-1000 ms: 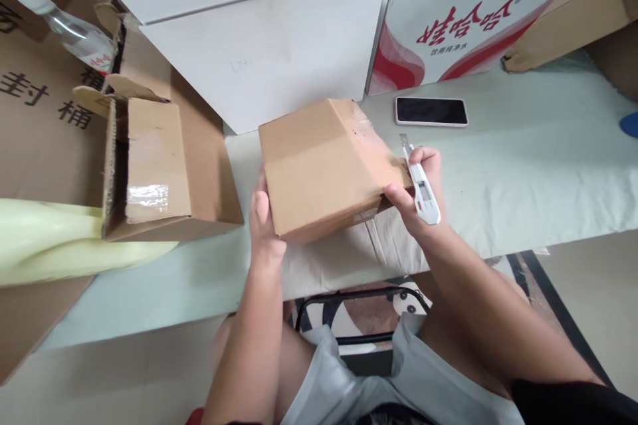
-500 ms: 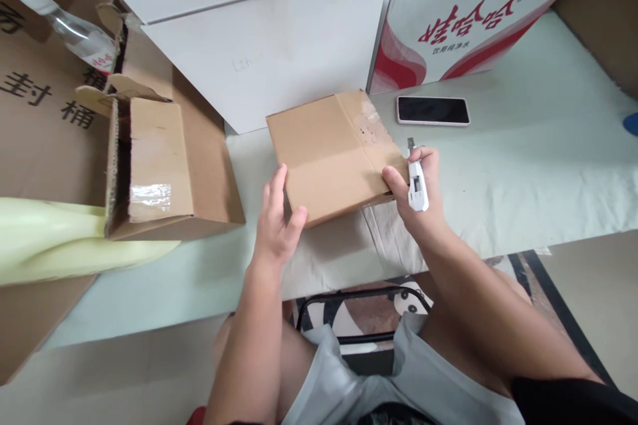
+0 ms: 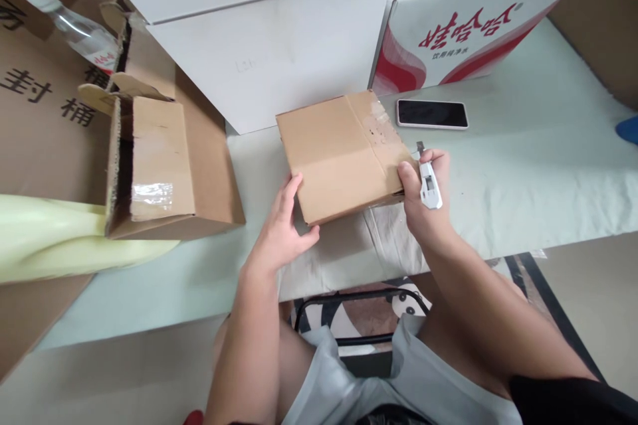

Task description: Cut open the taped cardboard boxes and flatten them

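A closed brown cardboard box [image 3: 339,153] lies in front of me on the cloth-covered table, set at a slant. My left hand [image 3: 282,229] is at its front-left corner, thumb and fingers spread apart; the fingertips seem to touch its left side. A white utility knife [image 3: 430,182] sits in the grip of my right hand [image 3: 431,202], its short dark blade pointing away from me. That hand's thumb also presses on the box's right edge. Torn patches and tape [image 3: 381,126] mark the box's right part.
An open carton [image 3: 209,179] stands at left, near a clear plastic bottle [image 3: 82,33] and a pale yellow inflated-looking thing [image 3: 50,239]. White boxes [image 3: 279,53] and a red-and-white carton [image 3: 448,40] line the back. A phone [image 3: 432,114] lies right of the box.
The box has shifted slightly to the right, along with my right hand and the knife. My left hand's fingers and thumb now sit lower around the box's front-left corner.
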